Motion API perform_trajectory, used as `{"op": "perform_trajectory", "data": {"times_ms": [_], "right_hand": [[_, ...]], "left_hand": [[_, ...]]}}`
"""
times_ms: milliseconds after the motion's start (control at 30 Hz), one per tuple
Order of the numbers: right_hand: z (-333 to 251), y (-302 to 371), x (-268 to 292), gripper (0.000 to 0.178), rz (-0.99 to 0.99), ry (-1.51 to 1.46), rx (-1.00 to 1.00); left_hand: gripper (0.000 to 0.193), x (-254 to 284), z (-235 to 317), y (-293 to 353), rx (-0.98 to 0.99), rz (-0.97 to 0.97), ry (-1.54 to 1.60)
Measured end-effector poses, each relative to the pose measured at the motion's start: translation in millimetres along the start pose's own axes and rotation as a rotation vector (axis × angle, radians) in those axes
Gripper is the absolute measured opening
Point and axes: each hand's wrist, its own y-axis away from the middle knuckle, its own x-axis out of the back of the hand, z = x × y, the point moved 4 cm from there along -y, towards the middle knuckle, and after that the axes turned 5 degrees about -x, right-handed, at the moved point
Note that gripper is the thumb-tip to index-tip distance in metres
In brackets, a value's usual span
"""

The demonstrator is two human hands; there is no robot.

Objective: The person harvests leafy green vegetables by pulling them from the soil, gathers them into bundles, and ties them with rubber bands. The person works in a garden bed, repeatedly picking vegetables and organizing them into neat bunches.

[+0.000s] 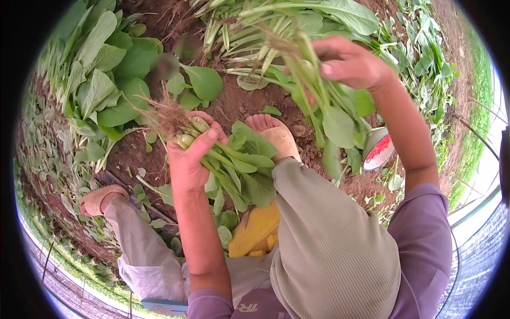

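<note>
My left hand (pixel 191 157) is closed around the stems of a bunch of leafy greens (pixel 239 170), just below their pale stem bases. Brown roots (pixel 166 118) stick out above that fist, and the leaves hang down toward my right knee. Up at the right, my right hand (pixel 353 65) grips a second bunch of leafy greens (pixel 337 125), partly blurred. Its roots point up and its leaves trail downward. The two bunches are apart. Behind the right hand lies a heap of pulled greens (pixel 239 45) with pale stems.
Tall greens (pixel 95 69) stand at the far left. A white bowl (pixel 370 164) with red strips (pixel 380 145) sits at the right, beyond my right knee. My sandalled feet (pixel 280 139) rest on brown soil (pixel 244 101). A yellow object (pixel 255 231) lies between my legs.
</note>
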Motion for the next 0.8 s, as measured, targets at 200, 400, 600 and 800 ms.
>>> {"op": "perform_trajectory", "data": {"times_ms": [200,400,600,800], "right_hand": [[54.6,-41.4,-16.7,0.061,0.116,-0.386,-0.089],[61.6,-65.3,-32.5,0.046,0.183,-0.206,-0.118],[59.4,-67.2,-33.6,0.047,0.451,0.095,-0.158],[41.3,-65.8,-46.4,0.051,0.651,0.726,-0.128]], "left_hand": [[0.024,-4.7,4.1,-8.6,0.014,0.002,0.017],[0.027,-5.0,2.8,-10.7,0.032,-0.001,0.068],[0.031,-8.7,-0.8,-10.7,0.033,-0.055,0.034],[0.030,-13.3,-0.9,-12.6,0.066,-0.066,-0.017]]}}
